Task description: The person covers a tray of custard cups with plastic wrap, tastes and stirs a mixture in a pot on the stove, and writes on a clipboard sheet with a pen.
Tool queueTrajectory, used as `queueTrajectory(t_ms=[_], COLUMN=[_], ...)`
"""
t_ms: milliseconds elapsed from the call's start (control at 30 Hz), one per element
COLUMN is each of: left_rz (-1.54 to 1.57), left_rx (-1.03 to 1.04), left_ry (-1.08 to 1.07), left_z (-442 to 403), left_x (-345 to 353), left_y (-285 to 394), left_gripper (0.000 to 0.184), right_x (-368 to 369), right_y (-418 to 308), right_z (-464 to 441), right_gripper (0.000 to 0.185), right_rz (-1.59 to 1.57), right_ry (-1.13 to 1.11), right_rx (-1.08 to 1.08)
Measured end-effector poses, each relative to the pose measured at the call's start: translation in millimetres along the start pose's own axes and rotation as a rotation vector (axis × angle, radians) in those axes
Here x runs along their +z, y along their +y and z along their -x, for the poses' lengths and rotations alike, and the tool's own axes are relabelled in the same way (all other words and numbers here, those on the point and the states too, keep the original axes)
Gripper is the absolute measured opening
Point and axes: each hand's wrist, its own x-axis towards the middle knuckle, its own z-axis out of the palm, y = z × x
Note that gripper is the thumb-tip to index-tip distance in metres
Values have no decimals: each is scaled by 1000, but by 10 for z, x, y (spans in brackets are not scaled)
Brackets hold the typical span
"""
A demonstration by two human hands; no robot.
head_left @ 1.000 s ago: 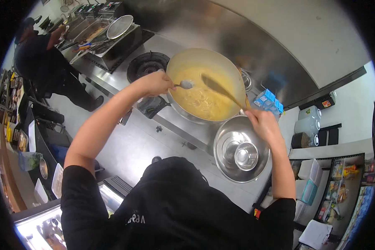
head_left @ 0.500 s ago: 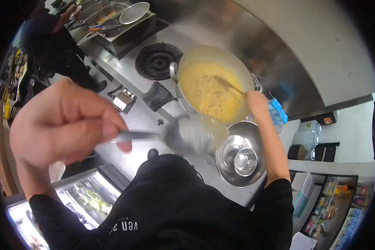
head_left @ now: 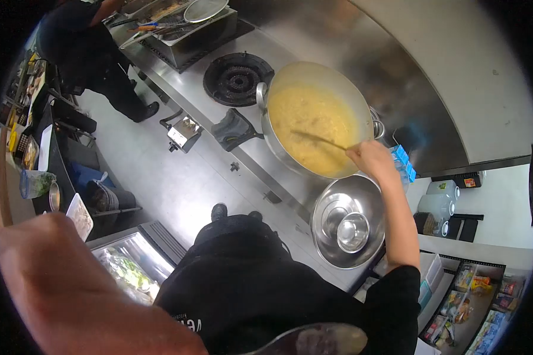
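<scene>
A large metal pot (head_left: 287,158) of bubbling yellow liquid (head_left: 314,118) stands on the stove. My right hand (head_left: 370,157) is closed around the handle of a stirring spoon (head_left: 320,139), whose far end lies in the liquid at the pot's near right side. My left hand (head_left: 100,302) is very close to the camera at the lower left. A metal spoon (head_left: 320,341) shows its shiny bowl at the bottom edge, over my black shirt. Its handle runs out of frame toward my left hand, whose fingers are hidden.
A black burner (head_left: 238,79) lies left of the pot. Nested steel bowls (head_left: 323,236) sit right of my body. A strainer (head_left: 205,9) rests on a fryer at the back. Another person in black (head_left: 83,47) stands at the upper left.
My left hand and the spoon have come from beside the pot down toward the camera. My right hand has shifted the stirring spoon's end leftward and nearer in the liquid. The view has tilted slightly.
</scene>
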Motion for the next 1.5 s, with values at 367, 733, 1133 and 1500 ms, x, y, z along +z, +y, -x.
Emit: queueTrajectory(t_ms=[367,733,1133,1500], left_rz=[183,543,813,893], left_rx=[-209,-175,-366,-362], left_ry=[222,-105,335,428], left_z=[149,24,224,222], left_x=[67,73,413,528], left_y=[174,-459,-1031,-1154], left_gripper=[30,19,24,23], right_x=[374,63,563,266], right_y=[137,431,455,724], right_z=[197,-98,-157,-45], right_gripper=[26,28,35,39], right_rz=[203,50,-284,-211], right_ry=[-75,107,-100,-133], right_rx=[117,293,347,407])
